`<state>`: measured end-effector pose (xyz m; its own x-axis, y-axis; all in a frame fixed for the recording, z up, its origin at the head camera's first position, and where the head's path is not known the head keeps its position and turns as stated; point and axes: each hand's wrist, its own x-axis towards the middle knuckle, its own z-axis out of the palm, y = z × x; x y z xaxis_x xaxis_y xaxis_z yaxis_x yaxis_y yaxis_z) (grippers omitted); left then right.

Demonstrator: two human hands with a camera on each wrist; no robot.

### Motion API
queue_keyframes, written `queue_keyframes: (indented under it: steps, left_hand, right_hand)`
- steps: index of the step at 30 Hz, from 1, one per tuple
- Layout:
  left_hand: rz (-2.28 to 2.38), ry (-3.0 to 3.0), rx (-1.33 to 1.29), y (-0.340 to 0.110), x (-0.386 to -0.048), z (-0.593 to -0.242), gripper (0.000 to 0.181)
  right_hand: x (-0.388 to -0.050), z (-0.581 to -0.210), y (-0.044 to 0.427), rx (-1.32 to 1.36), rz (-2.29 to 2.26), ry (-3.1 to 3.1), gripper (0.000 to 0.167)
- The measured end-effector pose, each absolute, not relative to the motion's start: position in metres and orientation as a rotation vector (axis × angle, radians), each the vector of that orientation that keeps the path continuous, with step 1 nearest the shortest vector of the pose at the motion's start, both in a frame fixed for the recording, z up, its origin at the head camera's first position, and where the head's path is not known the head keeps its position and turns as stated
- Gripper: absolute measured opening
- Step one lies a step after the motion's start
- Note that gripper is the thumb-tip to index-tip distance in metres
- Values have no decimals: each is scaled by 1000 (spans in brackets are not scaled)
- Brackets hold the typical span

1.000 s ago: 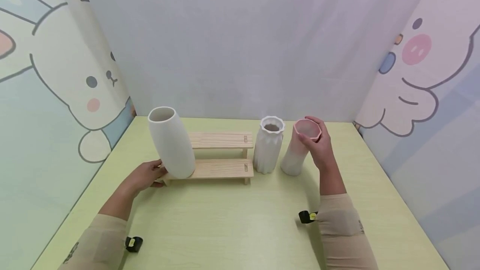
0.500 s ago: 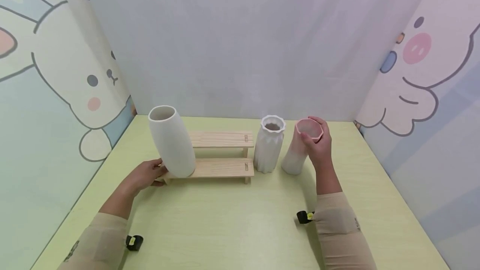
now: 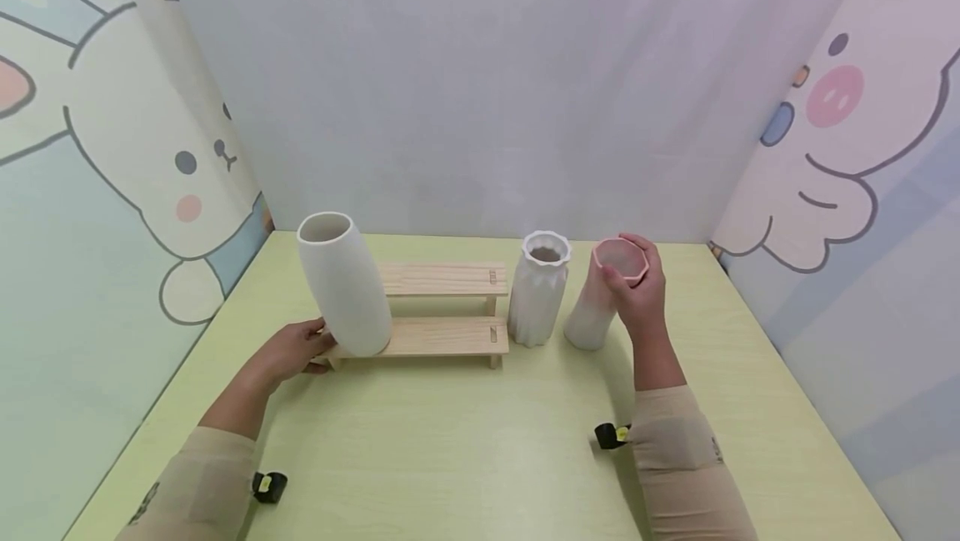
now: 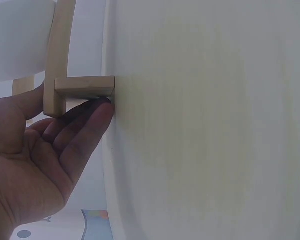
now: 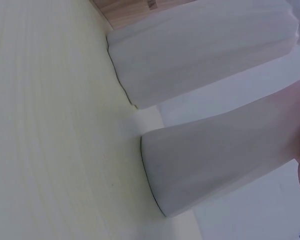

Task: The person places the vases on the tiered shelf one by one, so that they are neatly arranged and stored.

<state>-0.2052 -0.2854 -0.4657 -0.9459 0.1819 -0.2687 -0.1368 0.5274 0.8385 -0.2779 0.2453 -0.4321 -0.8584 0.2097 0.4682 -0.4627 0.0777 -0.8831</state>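
Observation:
A two-tier wooden shelf [image 3: 442,336] stands on the table, and a tall smooth white vase [image 3: 345,291] stands at the left end of its lower board. My left hand [image 3: 288,351] grips that end of the shelf; in the left wrist view the thumb lies at the board [image 4: 59,45] and the fingers reach by its leg [image 4: 85,86]. On the right, my right hand [image 3: 643,295] holds a pink-and-white vase [image 3: 592,312] near its rim, thumb in front and fingers behind. The base of this vase [image 5: 190,170] meets the tabletop in the right wrist view.
A white fluted vase [image 3: 537,299] stands on the table between the shelf and the pink-and-white vase, close to the shelf's right end. Behind the pale yellow table [image 3: 450,449] hangs a plain curtain [image 3: 480,91], with printed cartoon animals on both side walls.
My right hand and the top of the pink-and-white vase have shifted very slightly to the right. The left hand, shelf and other vases stay in place.

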Motion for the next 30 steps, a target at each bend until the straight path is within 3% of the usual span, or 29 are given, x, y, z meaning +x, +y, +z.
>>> queue_keyframes:
  steps: [17, 30]
  left_hand:
    - [1360, 2447, 40, -282, -203, -462, 66]
    - [1353, 2459, 29, -285, -205, -464, 68]
  right_hand:
    - [-267, -411, 253, 226, 1750, -1891, 52]
    - [-249, -387, 252, 389, 1838, -1858, 50]
